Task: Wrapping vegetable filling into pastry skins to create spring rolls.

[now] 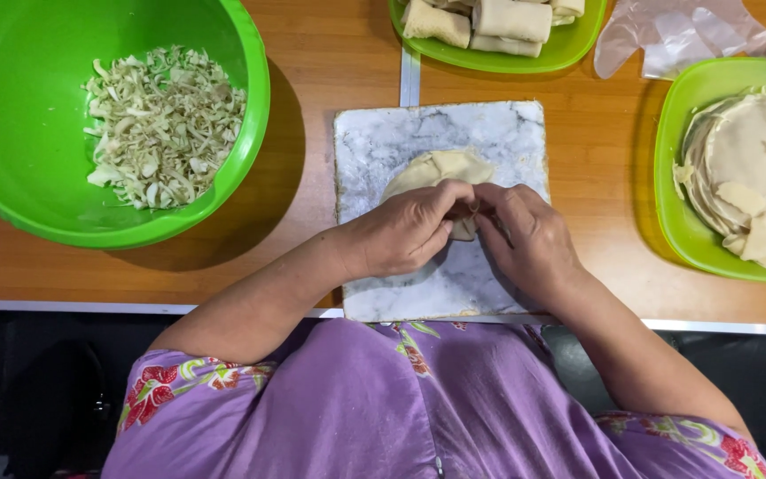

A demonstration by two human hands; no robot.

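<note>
I see both hands meeting mid-frame over the marble board (443, 142). Left hand (405, 229) comes in from lower left, forearm angled up and right, knuckles up, fingers curled inward and pinching the near edge of the dough wrapper (441, 168). Right hand (527, 238) comes in from lower right, wrist bent in, fingers folded down on the same edge, thumb and fingertips touching the left hand's. Both are clenched on the wrapper, neither released. Wrapper lies flat on the board's upper middle, far half showing, near half hidden under the fingers; can't tell what's inside. Board sits on the wooden table (330, 80), centre, straight ahead of the person. Big green bowl (250, 106) of shredded cabbage (163, 124) top left, well apart from the hands. Green plate (578, 49) of rolled pieces (511, 18) just beyond the board. Another green plate (676, 204) with a stack of round wrappers (755, 151) at right. Clear plastic glove (676, 35) top right. Purple floral sleeves (179, 381) at bottom.
</note>
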